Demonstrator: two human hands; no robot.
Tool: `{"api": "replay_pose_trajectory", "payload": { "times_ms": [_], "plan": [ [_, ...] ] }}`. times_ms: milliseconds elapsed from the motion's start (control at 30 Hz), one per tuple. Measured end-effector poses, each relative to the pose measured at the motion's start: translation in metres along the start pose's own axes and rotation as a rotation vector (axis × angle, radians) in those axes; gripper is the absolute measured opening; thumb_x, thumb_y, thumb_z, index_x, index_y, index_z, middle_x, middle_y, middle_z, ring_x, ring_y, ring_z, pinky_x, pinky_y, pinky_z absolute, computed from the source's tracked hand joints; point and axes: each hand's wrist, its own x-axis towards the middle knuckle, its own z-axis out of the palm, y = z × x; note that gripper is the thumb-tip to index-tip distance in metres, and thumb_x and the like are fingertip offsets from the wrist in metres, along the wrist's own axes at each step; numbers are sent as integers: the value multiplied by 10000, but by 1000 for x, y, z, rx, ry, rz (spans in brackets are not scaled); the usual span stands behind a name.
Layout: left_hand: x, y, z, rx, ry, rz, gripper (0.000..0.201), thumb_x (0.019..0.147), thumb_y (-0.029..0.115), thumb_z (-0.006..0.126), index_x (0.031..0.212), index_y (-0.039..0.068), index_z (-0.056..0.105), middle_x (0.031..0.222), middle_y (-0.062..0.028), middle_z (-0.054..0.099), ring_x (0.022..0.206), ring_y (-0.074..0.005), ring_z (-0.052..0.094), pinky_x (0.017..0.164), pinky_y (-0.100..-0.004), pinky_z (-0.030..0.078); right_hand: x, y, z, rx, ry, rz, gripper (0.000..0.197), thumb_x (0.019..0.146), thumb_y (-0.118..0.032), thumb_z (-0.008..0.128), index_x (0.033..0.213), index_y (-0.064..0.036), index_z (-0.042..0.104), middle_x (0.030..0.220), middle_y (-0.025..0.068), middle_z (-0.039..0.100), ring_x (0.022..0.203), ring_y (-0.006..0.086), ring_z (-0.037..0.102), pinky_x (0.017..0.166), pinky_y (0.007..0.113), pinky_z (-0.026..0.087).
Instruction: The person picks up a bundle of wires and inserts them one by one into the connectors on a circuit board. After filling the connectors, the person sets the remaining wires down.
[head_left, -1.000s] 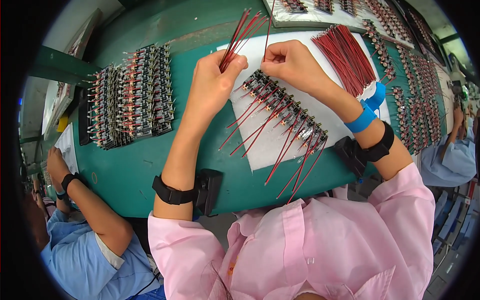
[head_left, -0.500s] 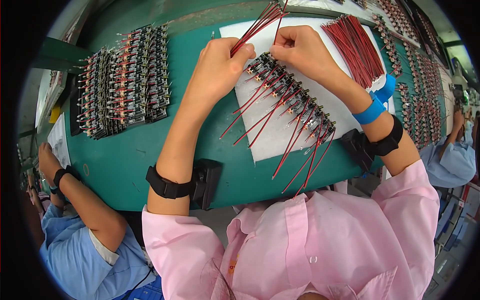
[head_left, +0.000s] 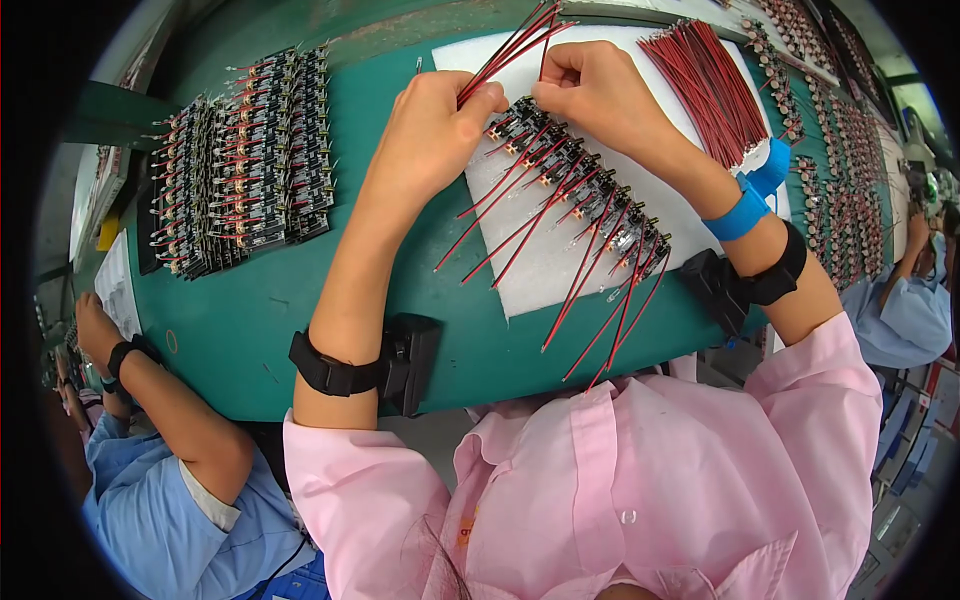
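My left hand [head_left: 435,130] is closed round a small bundle of red and black wires [head_left: 512,48] that fans out beyond the fingers. Just to its right, my right hand [head_left: 598,95] pinches a single red-black wire [head_left: 544,58] between thumb and forefinger. Below both hands a slanting row of small circuit boards [head_left: 585,185] lies on a white foam sheet [head_left: 515,285]. Red and black wires trail from these boards toward me, some past the foam's near edge. The pinched wire's lower end is hidden by my right fingers, near the far end of the row.
A thick pile of red and black wires [head_left: 705,95] lies at the foam's right. Stacked rows of circuit boards [head_left: 250,160] stand on the green table [head_left: 390,260] at left. More small parts [head_left: 840,170] line the right side. Co-workers' arms [head_left: 190,420] show at both sides.
Both hands keep their grips and show only slight movement. The whole view has shifted a little, with the table and boards sitting slightly higher and further left in the picture.
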Motion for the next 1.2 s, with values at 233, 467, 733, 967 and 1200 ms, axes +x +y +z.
{"api": "replay_pose_trajectory", "payload": {
  "times_ms": [233,467,733,967,1200],
  "plan": [
    [1,-2,0,36,-18,1,272,737,221,502,754,-36,590,546,-107,514,512,-175,484,510,-298,373,1,1,1,-7,-17,-23,138,646,-97,542,603,28,500,509,32,460,485,72,421,454,228,359],
    [0,1,0,56,-38,10,183,692,152,563,744,-22,584,563,-110,527,524,-174,500,518,-299,383,0,1,0,-11,-29,-43,146,665,-103,539,627,32,499,513,31,449,487,73,414,456,231,355],
    [-1,3,-1,112,-36,13,157,675,137,576,736,-7,590,579,-119,543,545,-186,525,539,-300,402,-2,1,-1,-23,-32,-88,162,674,-112,534,656,47,510,520,54,461,484,93,426,463,246,363],
    [-1,5,-2,109,-39,17,153,668,131,582,728,-9,590,577,-124,541,544,-194,525,542,-306,403,-1,-2,-3,-32,-49,-53,170,678,-115,530,663,54,516,522,61,469,484,98,431,464,250,364],
    [-1,4,-1,110,-34,24,148,665,130,584,721,-7,592,575,-121,541,539,-195,522,533,-311,399,-2,-4,-3,-42,-50,-44,177,680,-121,533,658,53,514,522,60,468,484,96,428,462,249,362]
  ]
}}
